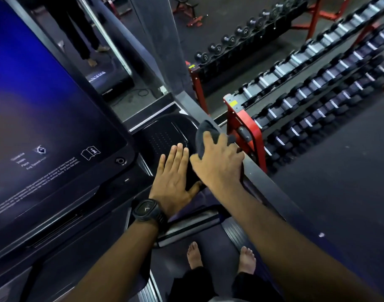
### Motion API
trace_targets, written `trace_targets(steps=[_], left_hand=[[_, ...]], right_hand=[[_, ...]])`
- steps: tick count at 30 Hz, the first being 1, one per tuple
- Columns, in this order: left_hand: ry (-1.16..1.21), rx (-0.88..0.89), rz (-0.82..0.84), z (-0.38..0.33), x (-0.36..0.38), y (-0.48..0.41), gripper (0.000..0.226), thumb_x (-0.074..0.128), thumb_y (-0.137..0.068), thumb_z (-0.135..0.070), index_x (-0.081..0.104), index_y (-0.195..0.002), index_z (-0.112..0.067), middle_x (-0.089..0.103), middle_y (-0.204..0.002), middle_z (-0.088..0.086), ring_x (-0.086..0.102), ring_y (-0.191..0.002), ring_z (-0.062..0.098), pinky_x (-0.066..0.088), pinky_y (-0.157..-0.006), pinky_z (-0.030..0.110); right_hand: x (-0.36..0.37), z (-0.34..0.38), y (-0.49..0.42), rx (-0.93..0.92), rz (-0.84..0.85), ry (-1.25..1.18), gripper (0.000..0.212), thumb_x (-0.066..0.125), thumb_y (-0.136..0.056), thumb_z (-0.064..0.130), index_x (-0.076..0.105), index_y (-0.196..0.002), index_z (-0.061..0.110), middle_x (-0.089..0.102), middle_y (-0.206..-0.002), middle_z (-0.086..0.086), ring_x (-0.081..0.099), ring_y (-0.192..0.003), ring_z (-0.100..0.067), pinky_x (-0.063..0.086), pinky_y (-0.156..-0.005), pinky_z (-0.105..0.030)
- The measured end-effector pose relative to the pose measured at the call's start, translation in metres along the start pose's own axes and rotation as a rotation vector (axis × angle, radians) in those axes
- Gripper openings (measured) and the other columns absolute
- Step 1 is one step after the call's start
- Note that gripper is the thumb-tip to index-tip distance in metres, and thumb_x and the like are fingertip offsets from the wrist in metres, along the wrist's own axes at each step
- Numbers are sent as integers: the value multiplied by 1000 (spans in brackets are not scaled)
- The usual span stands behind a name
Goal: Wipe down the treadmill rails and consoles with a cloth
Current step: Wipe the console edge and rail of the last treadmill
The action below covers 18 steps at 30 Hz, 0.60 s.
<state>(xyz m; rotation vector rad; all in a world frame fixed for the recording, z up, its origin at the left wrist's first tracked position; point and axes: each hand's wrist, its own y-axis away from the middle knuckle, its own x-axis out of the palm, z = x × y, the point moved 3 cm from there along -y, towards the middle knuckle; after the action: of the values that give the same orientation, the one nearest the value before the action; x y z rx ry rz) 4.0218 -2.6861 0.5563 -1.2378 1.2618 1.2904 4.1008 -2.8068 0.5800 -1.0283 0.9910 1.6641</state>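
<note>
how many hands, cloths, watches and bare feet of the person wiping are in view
hands: 2, left hand and right hand
cloth: 1
watch: 1
bare feet: 2, left foot and right foot
total: 6

The one head view, wide-angle and tilted, looks steeply down and forward from above the treadmill [219, 245], its screen [45, 105] close at left and the rail [259, 177] running diagonally through the middle. Feet [194, 255] show straight below at the bottom edge; dumbbell racks [317, 83] lie farther off, upper right.
</note>
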Motion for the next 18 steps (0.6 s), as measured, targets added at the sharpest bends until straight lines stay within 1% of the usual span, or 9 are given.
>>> trace_targets(steps=[2, 5, 6, 8, 10, 12, 15, 17, 18], left_hand=[[-5, 16, 0, -5, 0, -2, 92, 33, -92, -67, 2, -159, -12, -8, -167, 5, -16, -152, 17, -13, -122, 40], [-14, 35, -7, -9, 1, -2, 92, 26, -88, -67, 0, -159, -14, -10, -166, 4, -18, -152, 16, -15, -121, 39], [-3, 38, -12, -10, 1, -2, 91, 28, -89, -66, 0, -159, -15, -12, -166, 3, -19, -151, 16, -16, -120, 38], [20, 52, -14, -8, 2, -1, 89, 37, -94, -64, 1, -159, -15, -13, -165, 3, -19, -151, 15, -16, -120, 38], [15, 66, -16, -8, 2, -1, 89, 44, -95, -62, 4, -159, -16, -10, -166, 5, -17, -152, 17, -14, -121, 39], [9, 69, -11, -9, 2, -2, 90, 45, -95, -61, 3, -159, -16, -10, -167, 7, -17, -152, 19, -14, -121, 41], [3, 63, -9, -11, 2, -2, 90, 44, -94, -62, 2, -159, -17, -10, -167, 9, -17, -152, 21, -13, -122, 44], [-2, 57, -10, -11, 3, -1, 90, 44, -94, -62, 3, -160, -16, -9, -167, 10, -16, -152, 22, -11, -123, 46], [-6, 56, -9, -11, 3, -1, 91, 43, -94, -62, 3, -160, -15, -9, -167, 10, -16, -153, 22, -11, -123, 46]], right_hand=[[-1, -1, -6, -51, -9, 0, 75, 48, -91, 63, 27, -154, 29, 43, -146, -18, 51, -123, -43, 45, -95, -53], [-8, -17, -23, 148, 102, -225, 69, 46, -92, 62, 39, -148, 23, 51, -138, -21, 54, -120, -43, 47, -94, -54], [-7, -19, -17, 211, 103, -230, 68, 44, -92, 62, 42, -145, 21, 53, -135, -21, 55, -118, -43, 47, -92, -55], [-4, -16, 8, 245, 52, -95, 70, 44, -92, 62, 38, -147, 20, 51, -133, -21, 54, -116, -43, 45, -90, -55], [-1, -11, 23, 177, 11, 11, 74, 45, -92, 64, 31, -151, 22, 48, -137, -20, 53, -117, -44, 44, -90, -55], [-3, -17, 17, 111, 3, -32, 72, 47, -91, 64, 34, -150, 24, 50, -138, -18, 54, -118, -43, 46, -92, -54], [-8, -37, 11, 302, 64, -224, 67, 44, -91, 62, 45, -140, 18, 54, -132, -21, 55, -117, -43, 48, -92, -54], [-4, -38, 28, 395, 85, -138, 71, 41, -92, 64, 39, -145, 17, 50, -133, -23, 53, -117, -43, 46, -90, -56], [-2, -34, 38, 375, 61, -69, 73, 42, -92, 65, 34, -148, 19, 48, -135, -23, 53, -117, -43, 45, -90, -57]])
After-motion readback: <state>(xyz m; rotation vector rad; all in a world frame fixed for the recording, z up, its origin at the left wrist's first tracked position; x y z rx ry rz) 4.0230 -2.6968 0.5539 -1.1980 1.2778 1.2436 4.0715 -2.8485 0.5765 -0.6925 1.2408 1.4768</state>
